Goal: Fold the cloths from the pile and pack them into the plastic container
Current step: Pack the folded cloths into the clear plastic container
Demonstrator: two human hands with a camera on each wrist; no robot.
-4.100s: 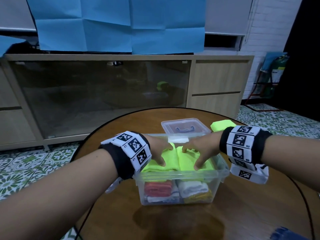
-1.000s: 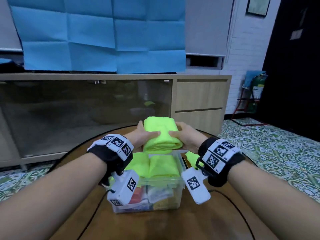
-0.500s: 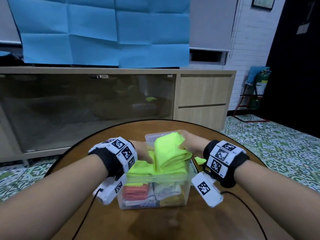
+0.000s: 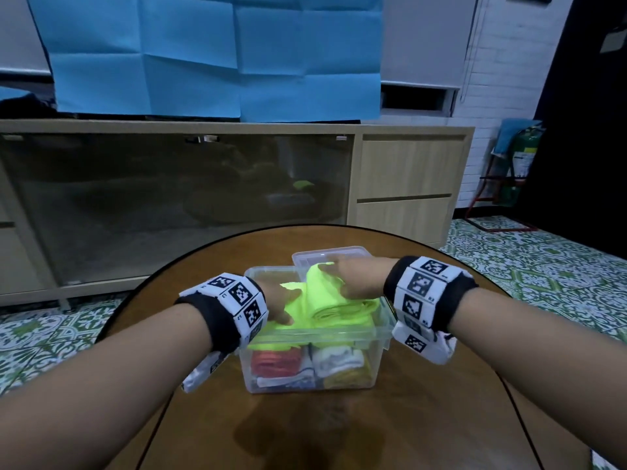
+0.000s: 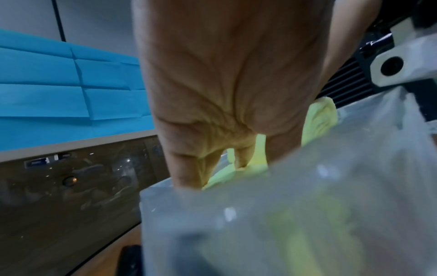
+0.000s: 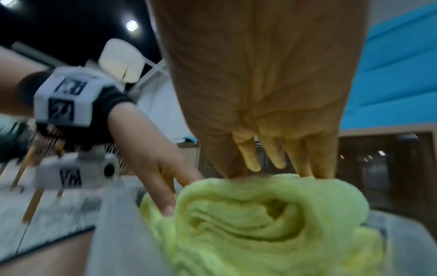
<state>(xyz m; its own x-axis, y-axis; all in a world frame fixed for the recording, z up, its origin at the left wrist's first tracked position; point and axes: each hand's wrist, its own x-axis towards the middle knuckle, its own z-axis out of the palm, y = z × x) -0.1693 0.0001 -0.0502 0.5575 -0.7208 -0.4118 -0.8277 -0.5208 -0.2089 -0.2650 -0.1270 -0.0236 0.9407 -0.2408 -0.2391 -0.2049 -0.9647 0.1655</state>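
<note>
Rolled green cloth [image 6: 272,211] end, right-wrist view only

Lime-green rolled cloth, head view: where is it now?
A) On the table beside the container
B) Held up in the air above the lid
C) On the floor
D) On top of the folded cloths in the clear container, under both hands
D: the lime-green rolled cloth lies on the green layer filling the clear container, with the left hand and right hand on it.
</note>
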